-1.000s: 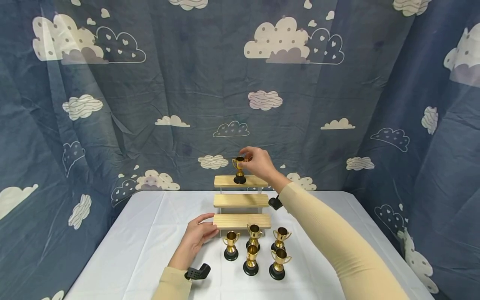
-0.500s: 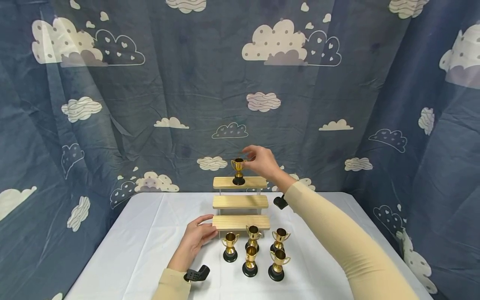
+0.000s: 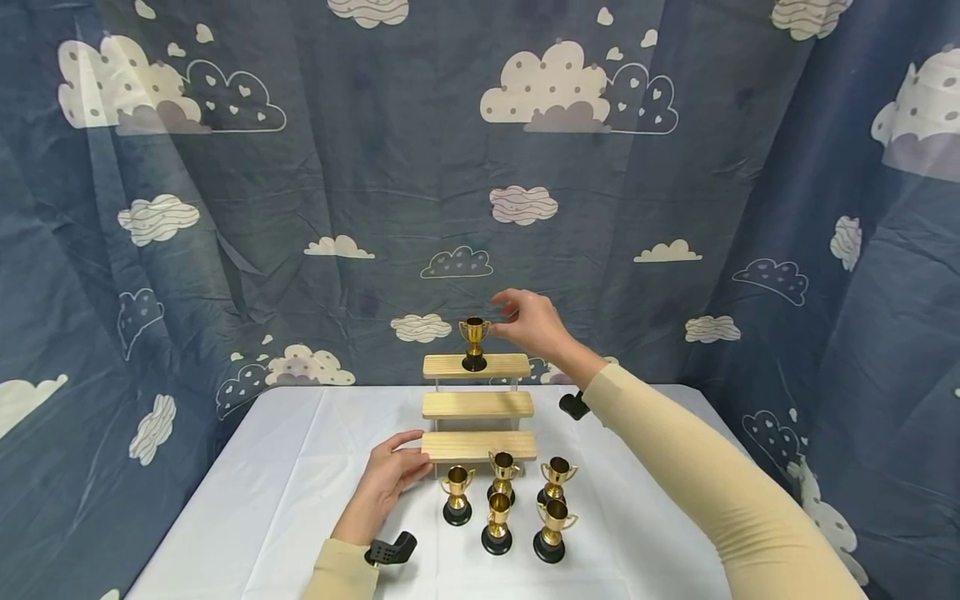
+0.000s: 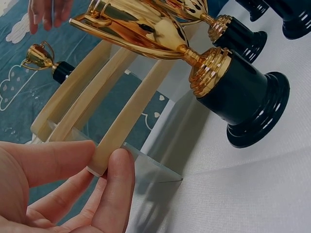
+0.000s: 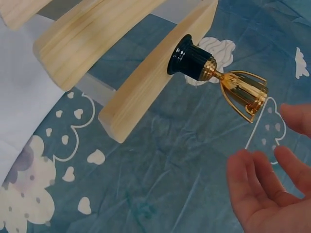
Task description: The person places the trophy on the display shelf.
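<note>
Gold, upright on the top shelf (image 3: 510, 365), the cup (image 3: 474, 332), I judge, is light, rigid, slick and best held by its stem (image 5: 210, 70); my right hand (image 3: 534, 323) hangs loose-fingered just beside it, my left hand (image 3: 384, 483) pinches the bottom shelf (image 3: 480, 447).

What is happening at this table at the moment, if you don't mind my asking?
A person is handling small trophies at a tiered wooden stand. The left hand pinches the end of its lowest shelf. One gold trophy stands upright on the top shelf; the right hand is close beside it, fingers not touching it. Five other trophies stand on the white tablecloth in front.
</note>
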A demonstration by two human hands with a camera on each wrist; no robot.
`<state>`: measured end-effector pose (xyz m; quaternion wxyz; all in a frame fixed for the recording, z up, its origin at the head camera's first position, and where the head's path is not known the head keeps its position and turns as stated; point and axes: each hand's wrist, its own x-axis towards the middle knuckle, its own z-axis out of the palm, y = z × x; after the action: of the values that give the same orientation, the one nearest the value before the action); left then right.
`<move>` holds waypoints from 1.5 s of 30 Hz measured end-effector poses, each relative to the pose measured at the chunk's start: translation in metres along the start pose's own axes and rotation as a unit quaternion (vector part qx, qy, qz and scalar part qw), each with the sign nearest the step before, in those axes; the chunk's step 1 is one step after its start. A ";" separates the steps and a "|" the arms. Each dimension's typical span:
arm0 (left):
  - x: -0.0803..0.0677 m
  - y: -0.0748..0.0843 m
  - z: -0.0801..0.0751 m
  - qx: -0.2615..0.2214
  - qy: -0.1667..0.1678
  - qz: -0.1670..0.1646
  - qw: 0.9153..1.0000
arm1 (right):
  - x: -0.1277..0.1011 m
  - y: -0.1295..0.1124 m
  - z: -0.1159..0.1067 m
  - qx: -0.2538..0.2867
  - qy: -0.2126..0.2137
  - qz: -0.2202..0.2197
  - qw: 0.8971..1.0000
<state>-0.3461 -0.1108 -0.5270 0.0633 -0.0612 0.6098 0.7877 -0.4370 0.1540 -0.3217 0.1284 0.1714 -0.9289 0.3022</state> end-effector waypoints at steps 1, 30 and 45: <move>0.000 0.001 0.000 0.002 0.001 0.000 1.000 | -0.001 0.000 -0.001 -0.003 0.000 -0.001 1.000; 0.000 -0.002 -0.002 0.001 0.007 -0.003 1.000 | -0.053 -0.007 -0.028 0.008 -0.002 -0.062 0.998; 0.000 0.001 0.002 0.000 0.008 -0.007 1.000 | -0.085 0.003 -0.035 0.012 -0.014 -0.073 0.997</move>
<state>-0.3465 -0.1089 -0.5258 0.0638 -0.0722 0.6100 0.7866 -0.3560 0.1977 -0.3247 0.1349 0.2448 -0.9118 0.3009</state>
